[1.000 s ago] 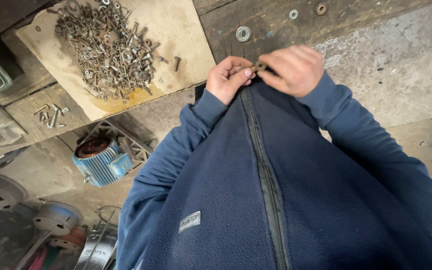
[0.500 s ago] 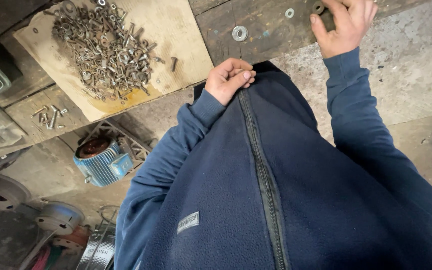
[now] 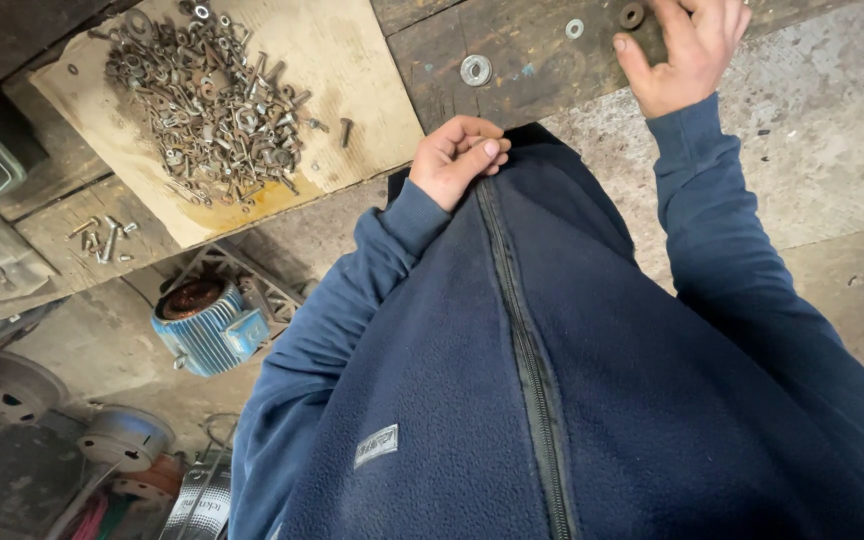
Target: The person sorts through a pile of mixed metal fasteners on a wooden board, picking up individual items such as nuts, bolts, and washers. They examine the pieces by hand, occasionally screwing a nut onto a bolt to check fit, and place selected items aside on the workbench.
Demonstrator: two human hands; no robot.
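My left hand (image 3: 457, 155) is curled into a fist at the bench edge, just above my blue fleece jacket's (image 3: 512, 380) collar; nothing shows between its fingers. My right hand (image 3: 690, 50) reaches farther out over the dark wooden bench board (image 3: 522, 45), fingers spread and resting on the wood. A dark rusty ring-shaped nut (image 3: 632, 15) lies right beside its index finger. A large shiny washer (image 3: 475, 70) lies between the two hands, and a smaller washer (image 3: 575, 28) sits beyond it.
A pale plywood sheet (image 3: 352, 110) at the left carries a heap of rusty bolts, nuts and washers (image 3: 207, 100). A few loose bolts (image 3: 102, 238) lie on a lower board. Below the bench stands a blue electric motor (image 3: 202, 325) among metal discs.
My right hand left my left hand, where both pinched a small part, and moved up and right onto the dark board. My left hand stayed curled in place.
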